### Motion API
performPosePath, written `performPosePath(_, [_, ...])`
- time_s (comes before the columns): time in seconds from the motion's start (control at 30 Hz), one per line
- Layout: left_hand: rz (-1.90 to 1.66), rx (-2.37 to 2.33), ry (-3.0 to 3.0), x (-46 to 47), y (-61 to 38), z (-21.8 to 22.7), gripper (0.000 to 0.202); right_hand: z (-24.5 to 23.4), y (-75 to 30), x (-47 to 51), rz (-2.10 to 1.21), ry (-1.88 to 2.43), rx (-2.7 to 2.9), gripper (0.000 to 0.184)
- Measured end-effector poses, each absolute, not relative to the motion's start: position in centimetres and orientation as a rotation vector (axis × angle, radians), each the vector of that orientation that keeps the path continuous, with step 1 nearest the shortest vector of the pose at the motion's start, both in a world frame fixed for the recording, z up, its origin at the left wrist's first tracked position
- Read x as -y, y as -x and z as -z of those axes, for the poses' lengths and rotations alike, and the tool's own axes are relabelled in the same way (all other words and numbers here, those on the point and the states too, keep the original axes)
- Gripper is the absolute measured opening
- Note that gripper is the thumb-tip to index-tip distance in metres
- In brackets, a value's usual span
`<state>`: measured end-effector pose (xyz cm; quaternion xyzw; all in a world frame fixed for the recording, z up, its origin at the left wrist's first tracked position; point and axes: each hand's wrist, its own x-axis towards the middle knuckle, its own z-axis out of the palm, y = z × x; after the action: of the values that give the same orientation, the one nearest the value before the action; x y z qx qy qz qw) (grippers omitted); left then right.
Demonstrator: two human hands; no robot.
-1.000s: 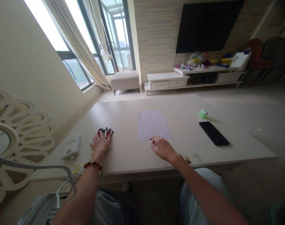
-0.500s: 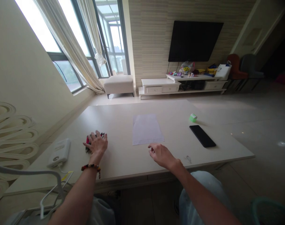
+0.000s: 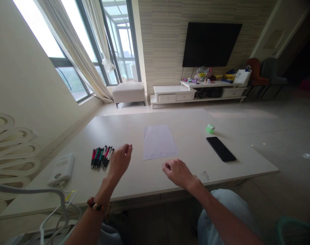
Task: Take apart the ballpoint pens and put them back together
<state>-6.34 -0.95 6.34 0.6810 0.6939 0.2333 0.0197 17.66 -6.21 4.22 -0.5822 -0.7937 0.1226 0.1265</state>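
Note:
Several pens [image 3: 101, 158] with red, green and black barrels lie side by side on the pale table [image 3: 75, 143], their tips pointing up and to the right. My left hand [image 3: 120, 161] is raised just right of them, fingers loosely curled, holding nothing. My right hand [image 3: 179, 173] is low over the tabletop near the lower right corner of a white sheet of paper [image 3: 158, 142], also holding nothing. Farther right lie a black phone [image 3: 221, 149] and a small green cube-like object [image 3: 210, 128].
A white power bank [image 3: 61, 169] with cables lies at the table's left edge. White cords [image 3: 54, 207] hang at lower left. A small clear scrap [image 3: 206, 175] lies near the front edge. Beyond the table stand a white TV cabinet [image 3: 170, 98] and an ottoman [image 3: 128, 93].
My left hand has lifted off the pens and moved right, uncovering them. The pens now lie fanned out and fully visible. My right hand has shifted slightly down and to the right.

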Motion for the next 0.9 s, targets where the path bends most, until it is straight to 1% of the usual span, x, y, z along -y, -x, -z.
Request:
performPosePath(0.07, [-0.619, -2.164, -2.186, 2.4, 5.0, -6.8, 0.044, -4.4, -17.8, 6.4, -0.350, 1.704, 2.292, 0.042])
performPosePath(0.17, [-0.482, -2.089, -2.256, 4.3, 3.3, -6.5, 0.043, -4.5, -18.4, 6.7, -0.371, 1.754, 2.281, 0.043])
performPosePath(0.37, [-0.241, -1.659, -2.307, 8.9, -0.5, -3.3, 0.041, -4.0, -19.6, 7.9, -0.420, 1.748, 2.438, 0.036])
performPosePath(0.5, [-0.081, -1.305, -2.320, 12.9, -3.3, -0.3, 0.029, -2.4, -18.9, 10.2, -0.469, 1.614, 2.623, 0.031])
performPosePath(0.6, [0.082, -1.142, -2.356, 15.2, -4.3, 1.5, 0.021, -0.5, -17.9, 12.2, -0.534, 1.432, 2.791, 0.026])
performPosePath(0.7, [0.284, -1.091, -2.401, 16.2, -4.5, 2.5, 0.021, 1.1, -17.1, 13.6, -0.571, 1.336, 2.923, 0.017])
performPosePath(0.9, [0.554, -1.052, -2.361, 16.4, -4.9, 4.1, 0.024, 1.6, -16.6, 14.4, -0.634, 1.404, 2.974, 0.012])
